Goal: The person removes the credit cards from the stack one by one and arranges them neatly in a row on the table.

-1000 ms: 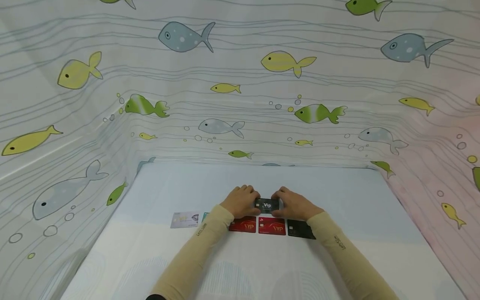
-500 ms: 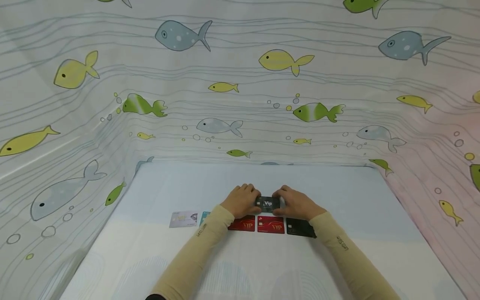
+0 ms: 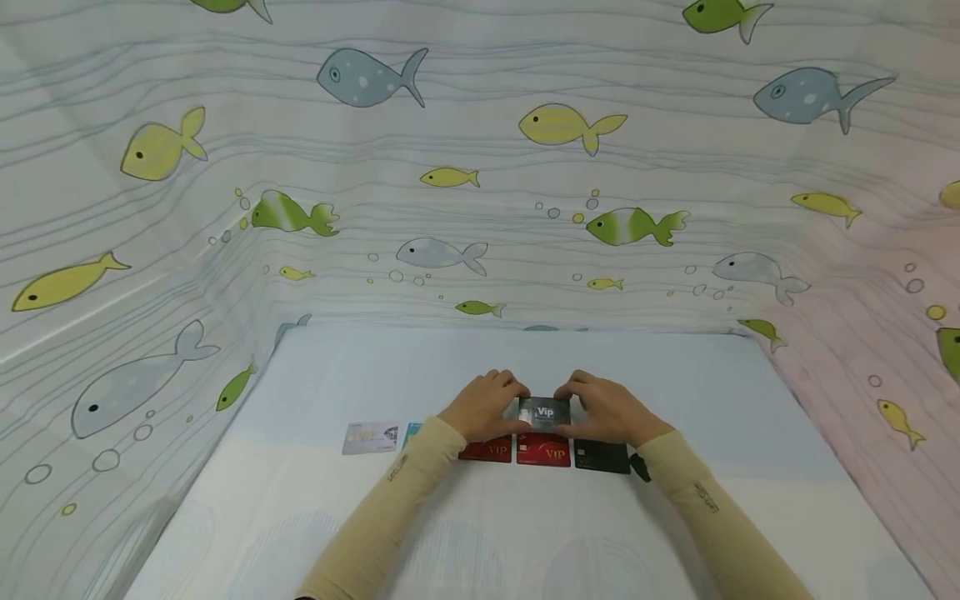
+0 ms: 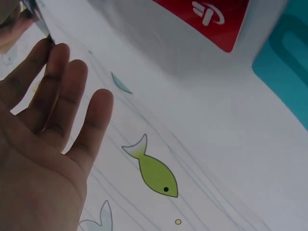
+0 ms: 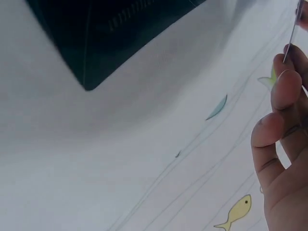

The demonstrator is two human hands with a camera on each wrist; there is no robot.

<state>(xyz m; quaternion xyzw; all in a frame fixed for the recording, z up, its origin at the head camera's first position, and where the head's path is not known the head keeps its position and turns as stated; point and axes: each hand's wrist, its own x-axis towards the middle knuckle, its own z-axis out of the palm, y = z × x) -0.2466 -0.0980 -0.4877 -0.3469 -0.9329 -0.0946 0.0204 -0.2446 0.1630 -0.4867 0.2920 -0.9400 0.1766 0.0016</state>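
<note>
A dark grey card printed "Vip" (image 3: 544, 413) is held between both hands in the head view. My left hand (image 3: 491, 407) pinches its left end, and my right hand (image 3: 603, 408) pinches its right end. Seen nearly edge-on, the card (image 4: 42, 24) sits at the fingertips of the left hand (image 4: 43, 120) in the left wrist view. The right wrist view shows the thin card edge (image 5: 292, 33) at the fingers of the right hand (image 5: 288, 139). It is raised off the table, just beyond the row of cards.
Along the row lie a silver card (image 3: 370, 437), a teal card (image 3: 412, 432) mostly behind the left sleeve, two red VIP cards (image 3: 487, 451) (image 3: 543, 450) and a black card (image 3: 602, 456). Fish-printed sheeting (image 3: 450, 208) surrounds the white table (image 3: 390, 367).
Both hands and the Vip card have shifted slightly right. The card's face looks larger and lighter, and it now overlaps the second red card's top edge in view. The row stays put.
</note>
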